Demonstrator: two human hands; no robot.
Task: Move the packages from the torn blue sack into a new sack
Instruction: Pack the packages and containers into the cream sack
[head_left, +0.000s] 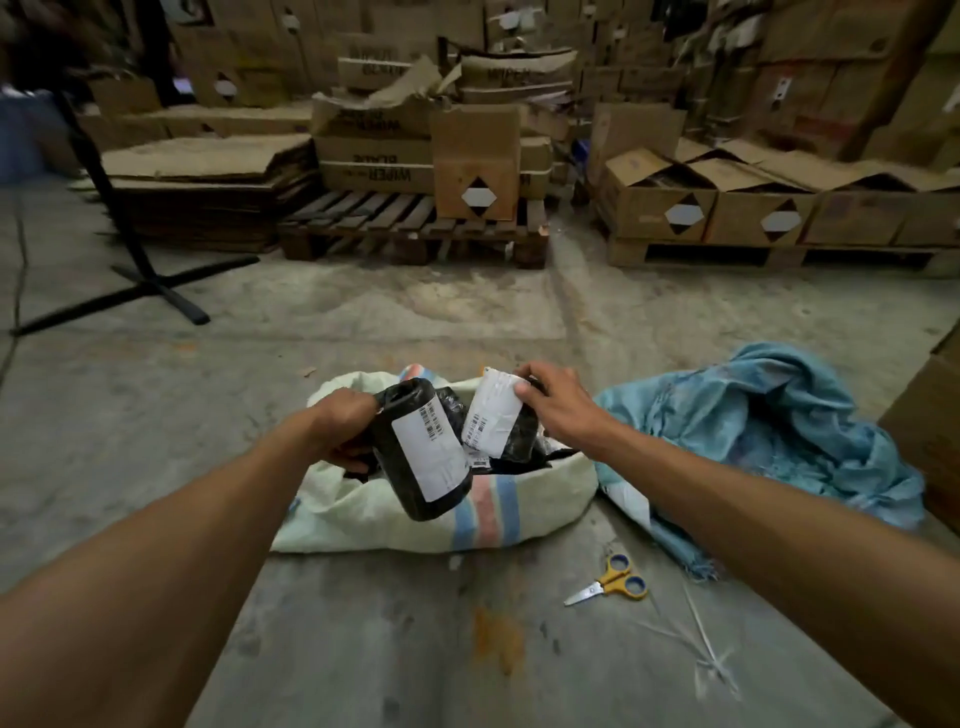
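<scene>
A pale woven sack (395, 514) with blue and red stripes lies open on the concrete floor in the middle. My left hand (340, 428) grips a large black package (415, 452) with a white label, held over the sack's mouth. My right hand (553, 405) pinches a smaller black package (498, 423) with a white label, just above the sack. More black packages (540, 454) lie inside the sack. The torn blue sack (769, 436) lies crumpled on the floor to the right.
Yellow-handled scissors (613, 579) lie on the floor near the front right. A black cross-shaped stand (140, 280) sits at the left. Wooden pallets (415, 228) loaded with cardboard boxes (475, 166) line the back. A cardboard box edge (930, 431) is at the far right.
</scene>
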